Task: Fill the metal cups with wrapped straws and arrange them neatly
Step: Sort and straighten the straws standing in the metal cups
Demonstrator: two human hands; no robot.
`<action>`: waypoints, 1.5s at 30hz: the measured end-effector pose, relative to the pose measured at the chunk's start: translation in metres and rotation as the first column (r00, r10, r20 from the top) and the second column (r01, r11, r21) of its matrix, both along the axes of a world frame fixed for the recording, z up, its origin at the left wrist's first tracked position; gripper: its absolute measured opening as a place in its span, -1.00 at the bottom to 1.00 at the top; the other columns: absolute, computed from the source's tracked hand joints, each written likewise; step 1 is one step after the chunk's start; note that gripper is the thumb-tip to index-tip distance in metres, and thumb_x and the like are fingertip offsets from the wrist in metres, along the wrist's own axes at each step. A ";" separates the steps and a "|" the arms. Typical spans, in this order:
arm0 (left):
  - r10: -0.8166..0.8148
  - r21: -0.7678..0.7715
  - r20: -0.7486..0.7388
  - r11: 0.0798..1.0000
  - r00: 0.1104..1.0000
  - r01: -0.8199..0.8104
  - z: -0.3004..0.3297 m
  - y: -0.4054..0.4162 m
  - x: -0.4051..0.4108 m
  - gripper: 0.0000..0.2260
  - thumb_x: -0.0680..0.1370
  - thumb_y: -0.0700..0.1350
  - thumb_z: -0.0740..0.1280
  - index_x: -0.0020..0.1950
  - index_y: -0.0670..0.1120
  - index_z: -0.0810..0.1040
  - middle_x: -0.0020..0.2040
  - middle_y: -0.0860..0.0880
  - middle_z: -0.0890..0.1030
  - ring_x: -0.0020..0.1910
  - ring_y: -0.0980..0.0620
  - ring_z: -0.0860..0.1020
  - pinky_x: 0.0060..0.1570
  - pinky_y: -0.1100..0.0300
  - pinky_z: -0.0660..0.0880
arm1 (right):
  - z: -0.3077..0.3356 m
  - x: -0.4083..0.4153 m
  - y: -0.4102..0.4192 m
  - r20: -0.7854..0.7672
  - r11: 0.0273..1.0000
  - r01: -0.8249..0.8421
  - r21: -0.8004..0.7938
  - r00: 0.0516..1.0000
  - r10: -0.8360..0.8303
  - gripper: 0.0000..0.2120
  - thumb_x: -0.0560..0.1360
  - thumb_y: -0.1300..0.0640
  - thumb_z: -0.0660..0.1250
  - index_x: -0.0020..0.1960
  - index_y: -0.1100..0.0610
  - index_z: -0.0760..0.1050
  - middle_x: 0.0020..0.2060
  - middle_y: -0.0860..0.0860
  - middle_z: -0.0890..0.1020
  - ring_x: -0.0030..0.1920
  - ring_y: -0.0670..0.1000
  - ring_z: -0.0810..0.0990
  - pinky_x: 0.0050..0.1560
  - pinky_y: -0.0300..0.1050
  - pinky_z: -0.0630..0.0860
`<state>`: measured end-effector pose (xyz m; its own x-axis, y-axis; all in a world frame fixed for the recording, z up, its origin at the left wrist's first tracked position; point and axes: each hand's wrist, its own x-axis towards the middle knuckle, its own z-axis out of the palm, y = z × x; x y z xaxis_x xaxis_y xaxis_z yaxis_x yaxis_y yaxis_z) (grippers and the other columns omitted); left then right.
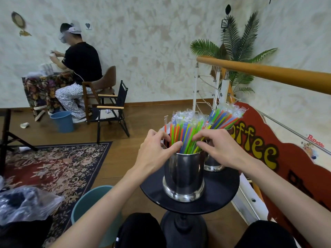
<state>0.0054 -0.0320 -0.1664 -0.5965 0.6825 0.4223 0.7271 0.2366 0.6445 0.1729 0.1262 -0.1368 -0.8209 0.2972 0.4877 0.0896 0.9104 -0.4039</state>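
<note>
My left hand [157,149] and right hand [217,149] pinch the wrapped straws [186,135] in the near metal cup [183,174], and a hard squeeze could tip it toward the far metal cup [213,164] at 2 o'clock.

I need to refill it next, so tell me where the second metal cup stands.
In the head view the second metal cup stands on the round black table, behind and right of the front cup, partly hidden by the right hand.

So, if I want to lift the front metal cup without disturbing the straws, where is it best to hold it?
Probably the bare cylindrical wall of the front metal cup, wrapped from the sides, below the rim. The straws fan out over the top, and the flared foot sits flat on the black round table.
</note>
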 end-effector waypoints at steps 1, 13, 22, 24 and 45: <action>0.011 0.002 -0.009 1.000 1.000 -0.011 0.000 0.002 0.000 -0.68 0.46 0.35 0.40 -0.12 0.12 0.54 -0.03 0.14 0.43 -0.13 0.19 0.54 -0.10 0.16 0.52 | 0.000 0.000 0.002 -0.005 1.000 -0.004 0.001 1.000 0.004 -0.86 0.58 0.21 0.40 0.09 0.07 0.68 -0.15 -0.38 0.55 -0.17 -0.47 0.50 -0.12 -0.55 0.35; -0.047 0.057 0.008 0.997 0.999 0.047 0.004 0.012 -0.007 -0.78 0.62 0.10 0.34 -0.01 0.03 0.72 0.09 0.08 0.48 0.20 0.08 0.41 0.23 -0.05 0.42 | -0.010 0.005 0.015 -0.236 0.990 0.043 0.132 0.972 -0.011 -0.91 0.45 0.30 0.52 -0.07 0.17 0.69 -0.08 -0.07 0.65 -0.11 -0.10 0.62 -0.03 -0.19 0.60; -0.110 0.204 0.203 0.977 0.973 0.068 0.000 0.018 -0.013 -0.88 0.62 -0.06 0.36 -0.05 -0.08 0.59 -0.11 0.11 0.65 -0.13 0.27 0.58 -0.20 0.38 0.46 | 0.001 0.009 0.007 -0.201 0.936 0.126 0.328 0.978 -0.061 -0.78 0.43 0.10 0.55 -0.13 0.13 0.50 -0.22 -0.11 0.41 -0.34 -0.09 0.45 -0.36 -0.11 0.54; -0.103 0.238 0.245 0.970 0.964 0.043 -0.001 0.020 -0.015 -0.90 0.60 -0.08 0.38 -0.05 -0.09 0.57 -0.12 0.10 0.65 -0.15 0.27 0.58 -0.22 0.39 0.50 | 0.001 0.009 0.008 -0.167 0.944 0.135 0.301 0.982 -0.087 -0.82 0.47 0.10 0.52 -0.13 0.11 0.52 -0.23 -0.10 0.44 -0.30 -0.07 0.47 -0.30 -0.11 0.53; -0.156 0.192 0.280 0.976 0.947 0.104 0.009 0.026 -0.021 -0.89 0.54 -0.08 0.49 0.04 0.00 0.62 -0.04 -0.01 0.68 -0.02 -0.07 0.66 0.02 0.00 0.65 | 0.014 -0.018 -0.013 -0.158 0.956 0.284 0.077 0.950 -0.269 -0.75 0.52 -0.04 0.44 -0.29 -0.03 0.53 -0.36 -0.13 0.60 -0.34 -0.16 0.53 -0.27 -0.20 0.43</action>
<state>-0.0153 -0.0056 -0.1574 -0.6220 0.6946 0.3615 0.5178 0.0185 0.8553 0.1546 0.1130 -0.1224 -0.6319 0.4474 0.6329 0.2908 0.8938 -0.3415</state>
